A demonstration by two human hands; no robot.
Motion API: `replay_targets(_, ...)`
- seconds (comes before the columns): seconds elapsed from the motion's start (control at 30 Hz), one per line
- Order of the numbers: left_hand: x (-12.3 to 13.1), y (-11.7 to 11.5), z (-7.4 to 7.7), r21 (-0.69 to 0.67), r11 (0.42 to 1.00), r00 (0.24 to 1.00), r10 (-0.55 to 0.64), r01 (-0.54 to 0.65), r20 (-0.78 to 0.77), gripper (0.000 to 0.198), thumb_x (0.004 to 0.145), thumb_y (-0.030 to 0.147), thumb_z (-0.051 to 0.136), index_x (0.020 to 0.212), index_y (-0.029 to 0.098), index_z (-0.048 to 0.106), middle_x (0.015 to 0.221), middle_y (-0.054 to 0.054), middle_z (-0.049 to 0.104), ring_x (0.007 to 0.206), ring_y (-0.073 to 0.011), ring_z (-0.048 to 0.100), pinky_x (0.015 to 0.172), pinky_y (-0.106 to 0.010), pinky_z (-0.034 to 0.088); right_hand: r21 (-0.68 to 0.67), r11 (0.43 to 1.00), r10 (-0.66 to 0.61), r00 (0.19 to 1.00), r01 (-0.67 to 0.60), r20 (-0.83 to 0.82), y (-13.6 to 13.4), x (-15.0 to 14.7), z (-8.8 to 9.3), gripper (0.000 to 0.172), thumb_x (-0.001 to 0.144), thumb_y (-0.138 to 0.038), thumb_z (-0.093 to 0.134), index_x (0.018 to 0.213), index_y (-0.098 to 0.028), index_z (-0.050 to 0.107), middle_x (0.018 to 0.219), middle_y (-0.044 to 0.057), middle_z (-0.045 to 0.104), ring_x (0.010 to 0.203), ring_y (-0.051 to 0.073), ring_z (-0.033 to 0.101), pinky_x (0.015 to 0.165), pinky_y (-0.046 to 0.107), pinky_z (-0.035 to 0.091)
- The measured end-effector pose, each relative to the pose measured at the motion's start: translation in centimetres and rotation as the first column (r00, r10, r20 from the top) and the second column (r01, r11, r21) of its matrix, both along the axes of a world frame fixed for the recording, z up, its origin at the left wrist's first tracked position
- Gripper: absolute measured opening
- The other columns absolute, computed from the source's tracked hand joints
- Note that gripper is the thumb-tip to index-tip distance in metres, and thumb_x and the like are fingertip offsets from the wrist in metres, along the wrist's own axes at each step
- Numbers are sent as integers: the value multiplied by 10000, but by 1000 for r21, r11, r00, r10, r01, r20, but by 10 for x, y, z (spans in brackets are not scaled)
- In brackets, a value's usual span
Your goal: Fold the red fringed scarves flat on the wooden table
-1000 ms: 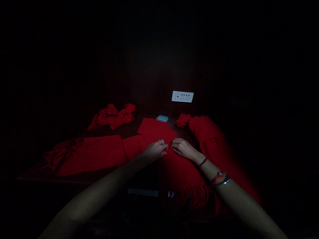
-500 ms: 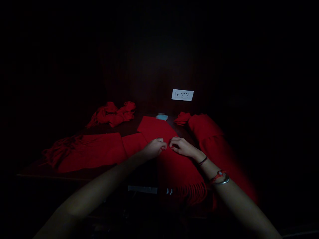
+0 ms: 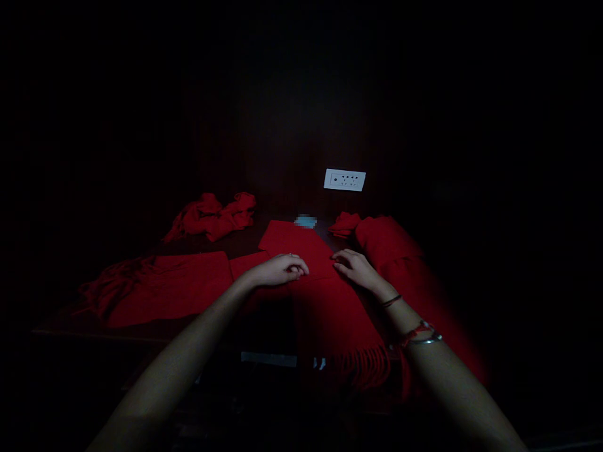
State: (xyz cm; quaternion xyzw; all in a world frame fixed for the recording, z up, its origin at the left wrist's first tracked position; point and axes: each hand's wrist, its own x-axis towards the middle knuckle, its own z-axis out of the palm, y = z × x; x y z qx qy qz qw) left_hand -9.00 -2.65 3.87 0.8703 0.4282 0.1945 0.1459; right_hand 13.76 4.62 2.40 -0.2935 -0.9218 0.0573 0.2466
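A red fringed scarf (image 3: 330,314) lies folded in front of me, its tassels toward me and a second length running off to the left. My left hand (image 3: 277,270) is over its left side, fingers loosely bent, holding nothing that I can see. At the scarf's right edge is my right hand (image 3: 357,269), its fingers curved and apart, with nothing visible in them. Whether the fingertips press on the cloth I cannot tell.
A crumpled red scarf (image 3: 211,216) lies at the back left. More red cloth (image 3: 400,263) is piled on the right. On the dark wall is a white socket plate (image 3: 345,179); below it sits a blurred pale-blue item (image 3: 306,221). Much of the surroundings is dark.
My hands have moved apart, the left one to the left and the right one to the right. Their fingers have loosened over the scarf, which looks much the same.
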Motion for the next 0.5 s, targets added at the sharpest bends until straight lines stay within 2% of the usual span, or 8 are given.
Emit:
replay_targets(0.07, 4, 3, -8, 155, 977, 989, 148, -146, 0, 233, 796, 172, 368, 965, 159, 528, 979, -51, 502, 916, -133, 455, 812, -273, 347, -14, 1000, 22, 999, -22, 35, 2, 0, -2, 246, 725, -183, 480, 964, -156, 534, 921, 72, 527, 861, 149, 481, 779, 288, 373)
replay_targets(0.13, 9, 5, -18, 196, 963, 975, 207, -187, -85, 322, 809, 299, 376, 1103, 185, 443, 1171, -85, 383, 1078, -181, 341, 888, -338, 275, -37, 996, 84, 991, -81, 103, 4, 1, -4, 290, 699, -180, 521, 989, -168, 535, 944, 74, 505, 881, 153, 474, 799, 295, 369)
replay_targets(0.23, 11, 7, -31, 40, 990, 948, 144, -138, -286, 575, 769, 507, 355, 1255, 226, 231, 1330, -112, 145, 1196, -254, 132, 912, -420, 198, -29, 994, 113, 981, -110, 158, 5, 3, -3, 287, 696, -155, 517, 980, -169, 554, 931, 74, 493, 871, 151, 474, 802, 292, 373)
replay_targets(0.3, 9, 7, -34, -45, 991, 930, 104, -128, -352, 654, 751, 564, 322, 1283, 229, 144, 1348, -122, 75, 1208, -278, 59, 911, -440, 172, -12, 993, 121, 976, -121, 184, 5, 5, -2, 291, 702, -124, 490, 980, -168, 560, 936, 73, 492, 872, 147, 474, 805, 285, 371)
replay_targets(0.4, 8, 6, -33, -41, 992, 923, 98, -122, -372, 652, 755, 553, 324, 1287, 231, 128, 1349, -118, 76, 1207, -284, 58, 912, -432, 170, 20, 988, 141, 959, -151, 245, 4, 6, -1, 369, 675, -58, 460, 1019, -165, 542, 979, 73, 482, 917, 147, 456, 826, 272, 356)
replay_targets(0.5, 11, 4, -29, 106, 992, 936, 96, -64, -339, 513, 784, 434, 370, 1245, 237, 262, 1310, -89, 222, 1177, -238, 199, 909, -368, 217, 91, 985, 114, 950, -146, 292, 1, 6, -2, 409, 657, -63, 468, 1051, -162, 520, 1002, 77, 471, 933, 156, 443, 822, 269, 350)
